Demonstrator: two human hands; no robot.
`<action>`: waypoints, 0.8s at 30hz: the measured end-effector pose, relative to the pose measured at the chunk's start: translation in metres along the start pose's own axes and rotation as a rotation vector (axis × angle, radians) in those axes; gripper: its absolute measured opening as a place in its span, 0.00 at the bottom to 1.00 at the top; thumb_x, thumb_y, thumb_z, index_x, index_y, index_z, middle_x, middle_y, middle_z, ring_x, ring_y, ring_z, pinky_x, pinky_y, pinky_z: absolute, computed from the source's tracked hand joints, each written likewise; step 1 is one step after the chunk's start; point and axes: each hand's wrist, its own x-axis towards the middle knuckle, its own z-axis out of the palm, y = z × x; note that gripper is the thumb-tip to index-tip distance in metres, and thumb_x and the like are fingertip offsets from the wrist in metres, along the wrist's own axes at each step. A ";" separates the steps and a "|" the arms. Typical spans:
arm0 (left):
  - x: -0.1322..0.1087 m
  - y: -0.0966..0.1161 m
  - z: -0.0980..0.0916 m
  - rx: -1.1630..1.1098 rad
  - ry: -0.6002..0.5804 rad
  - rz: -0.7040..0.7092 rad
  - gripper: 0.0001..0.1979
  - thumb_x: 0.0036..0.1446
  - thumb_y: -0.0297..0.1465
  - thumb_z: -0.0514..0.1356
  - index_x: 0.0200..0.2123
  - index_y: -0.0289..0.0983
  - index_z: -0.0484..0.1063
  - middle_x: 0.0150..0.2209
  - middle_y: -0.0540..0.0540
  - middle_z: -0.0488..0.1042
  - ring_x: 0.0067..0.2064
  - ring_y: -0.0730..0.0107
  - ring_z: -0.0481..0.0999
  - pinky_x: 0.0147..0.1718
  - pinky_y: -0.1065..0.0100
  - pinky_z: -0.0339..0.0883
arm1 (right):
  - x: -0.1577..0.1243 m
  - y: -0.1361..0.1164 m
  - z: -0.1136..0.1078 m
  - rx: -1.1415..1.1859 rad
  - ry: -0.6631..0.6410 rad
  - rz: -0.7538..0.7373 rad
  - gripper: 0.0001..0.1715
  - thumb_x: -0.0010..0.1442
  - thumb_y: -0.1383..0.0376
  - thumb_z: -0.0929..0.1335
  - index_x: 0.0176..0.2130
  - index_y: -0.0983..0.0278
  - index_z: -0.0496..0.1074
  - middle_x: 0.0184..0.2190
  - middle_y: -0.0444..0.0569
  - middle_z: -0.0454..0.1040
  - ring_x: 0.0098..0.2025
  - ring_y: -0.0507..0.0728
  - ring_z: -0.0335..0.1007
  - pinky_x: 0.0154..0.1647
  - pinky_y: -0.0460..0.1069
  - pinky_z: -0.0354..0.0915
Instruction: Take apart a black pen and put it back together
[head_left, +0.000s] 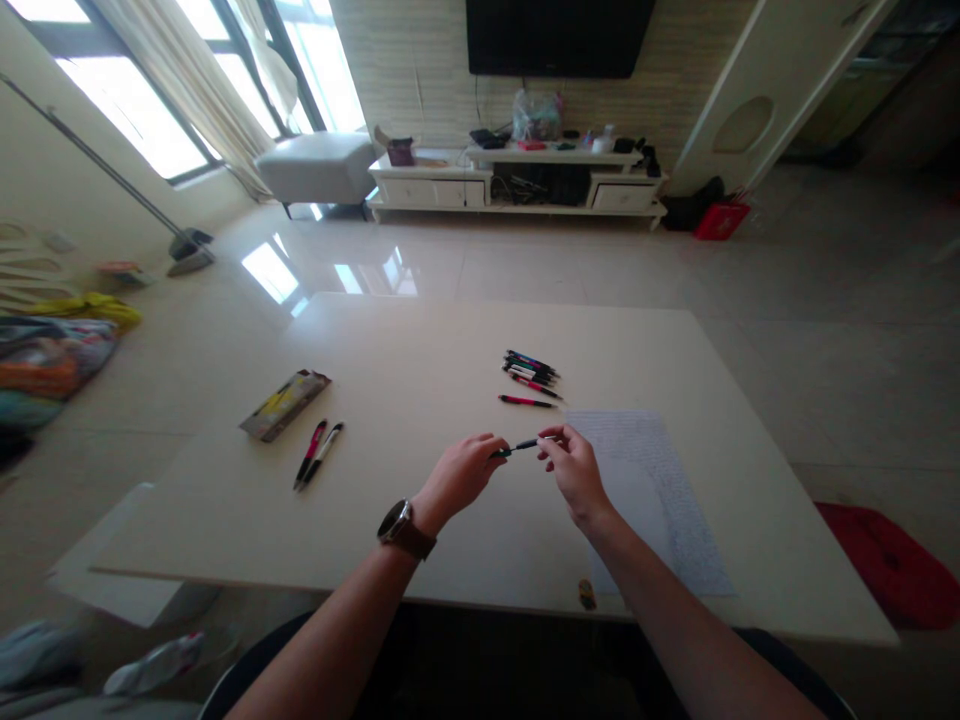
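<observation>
So we've got both hands up over the surface (420,380), pinching one dark pen (523,444) between them: left hand (461,475) on one end, right hand (571,470) on the other. A sheet of paper (660,500) lies just right of it, with a bunch of pens (531,372) behind.

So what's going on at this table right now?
A person at a pale table holds one pen between both hands: left hand on one end, right hand on the other. A sheet of paper lies by the right hand. A small pile of pens lies farther back, and two more pens lie at the left beside a flat box.
</observation>
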 end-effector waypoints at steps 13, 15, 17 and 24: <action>0.000 0.002 0.000 0.001 -0.002 0.016 0.07 0.66 0.32 0.57 0.45 0.42 0.73 0.42 0.48 0.78 0.41 0.66 0.77 0.40 0.69 0.64 | -0.004 0.004 0.010 0.374 -0.102 0.086 0.28 0.50 0.46 0.75 0.37 0.59 0.63 0.36 0.43 0.77 0.35 0.56 0.78 0.37 0.51 0.72; 0.000 0.002 0.000 0.002 -0.007 0.012 0.06 0.66 0.32 0.57 0.44 0.42 0.73 0.42 0.47 0.78 0.41 0.66 0.76 0.40 0.69 0.64 | -0.002 0.004 0.008 0.356 -0.087 0.056 0.27 0.51 0.45 0.74 0.37 0.59 0.63 0.35 0.43 0.77 0.35 0.56 0.78 0.38 0.51 0.73; -0.001 -0.001 0.000 0.007 -0.016 0.003 0.06 0.66 0.33 0.58 0.44 0.42 0.74 0.41 0.47 0.78 0.41 0.67 0.76 0.40 0.69 0.64 | 0.000 0.004 0.006 0.341 -0.058 0.016 0.26 0.53 0.46 0.74 0.38 0.59 0.63 0.35 0.43 0.77 0.35 0.55 0.79 0.39 0.51 0.73; -0.002 -0.019 0.002 0.132 -0.101 -0.164 0.05 0.62 0.31 0.60 0.39 0.40 0.75 0.40 0.44 0.79 0.42 0.63 0.77 0.39 0.67 0.64 | 0.003 0.007 0.002 0.349 0.002 -0.011 0.26 0.54 0.46 0.73 0.38 0.59 0.63 0.35 0.42 0.78 0.34 0.54 0.79 0.38 0.49 0.73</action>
